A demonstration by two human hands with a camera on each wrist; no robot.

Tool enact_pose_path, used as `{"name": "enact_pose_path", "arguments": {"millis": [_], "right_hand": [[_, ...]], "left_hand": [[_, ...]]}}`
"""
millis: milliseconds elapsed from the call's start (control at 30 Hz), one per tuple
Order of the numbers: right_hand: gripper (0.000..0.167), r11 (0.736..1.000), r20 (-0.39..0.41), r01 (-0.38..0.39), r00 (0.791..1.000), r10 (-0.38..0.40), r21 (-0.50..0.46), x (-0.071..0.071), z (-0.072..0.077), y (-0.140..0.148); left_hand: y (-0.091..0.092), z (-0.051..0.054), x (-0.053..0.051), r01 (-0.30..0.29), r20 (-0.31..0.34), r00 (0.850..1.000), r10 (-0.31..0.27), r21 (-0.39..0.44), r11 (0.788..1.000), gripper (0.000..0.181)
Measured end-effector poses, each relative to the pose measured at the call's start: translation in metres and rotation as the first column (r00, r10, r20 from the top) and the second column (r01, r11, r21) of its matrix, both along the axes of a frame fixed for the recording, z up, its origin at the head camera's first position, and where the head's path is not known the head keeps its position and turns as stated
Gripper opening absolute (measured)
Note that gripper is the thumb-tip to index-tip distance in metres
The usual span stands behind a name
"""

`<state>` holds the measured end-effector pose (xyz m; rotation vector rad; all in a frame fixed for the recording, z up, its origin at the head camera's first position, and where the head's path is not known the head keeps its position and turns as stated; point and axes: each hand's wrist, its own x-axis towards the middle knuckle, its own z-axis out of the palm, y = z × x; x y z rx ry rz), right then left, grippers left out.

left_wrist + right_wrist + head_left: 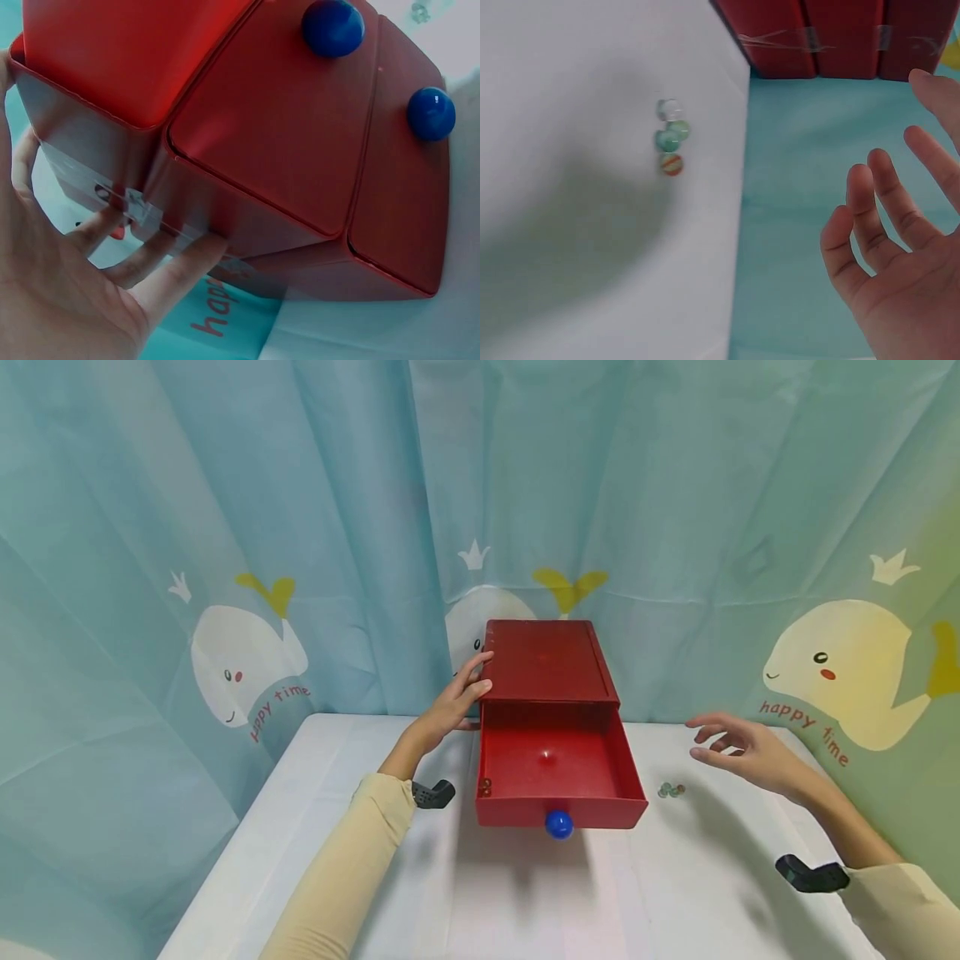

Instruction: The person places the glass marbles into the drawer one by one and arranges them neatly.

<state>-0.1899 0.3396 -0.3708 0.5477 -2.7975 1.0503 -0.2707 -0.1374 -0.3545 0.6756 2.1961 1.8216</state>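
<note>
A red drawer cabinet point(543, 660) stands on the table, its top drawer point(547, 814) pulled out, with a blue knob point(558, 825) on the front. Two small brownish round things point(485, 787) sit in the drawer's front left corner. My left hand point(444, 714) rests against the cabinet's left side, fingers spread; in the left wrist view its fingertips touch the taped side wall point(154, 210). My right hand point(757, 756) hovers over the table's right side, fingers loosely bent, holding nothing. Several glass marbles point(671, 135) lie together on the table, left of that hand.
Lower drawers point(401, 187) of the cabinet are closed and carry blue knobs point(431, 114). A white cloth covers the table point(375, 743). Behind it hangs a blue-green curtain point(360, 527) printed with whales. Each wrist wears a black device point(812, 874).
</note>
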Motion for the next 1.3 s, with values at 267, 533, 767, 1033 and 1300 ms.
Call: {"name": "enact_pose_path", "arguments": {"millis": [267,533,767,1033,1300], "right_hand": [[0.039,1.0,0.024,-0.003,1.0,0.004,-0.028,-0.001,-0.025,0.0],[0.042,1.0,0.1,0.008,0.995,-0.007,-0.01,-0.001,-0.046,0.005],[0.043,0.999,0.134,0.022,0.991,-0.017,-0.035,-0.003,-0.061,0.011],[0.043,0.999,0.246,0.039,0.969,-0.035,-0.011,-0.006,-0.075,0.011],[0.036,0.999,0.214,0.044,0.976,-0.048,0.024,-0.006,-0.084,0.008]], "left_hand": [[0.0,-0.001,-0.001,-0.01,0.003,1.0,0.01,0.013,1.0,0.062],[-0.001,-0.001,-0.001,-0.01,0.003,1.0,0.01,0.034,0.999,0.061],[-0.001,-0.002,-0.003,-0.015,0.014,1.0,0.014,0.046,0.999,0.062],[0.001,-0.003,-0.003,-0.023,0.008,1.0,0.022,0.037,0.999,0.063],[0.001,-0.002,-0.003,-0.019,0.001,1.0,0.019,0.027,0.999,0.064]]}}
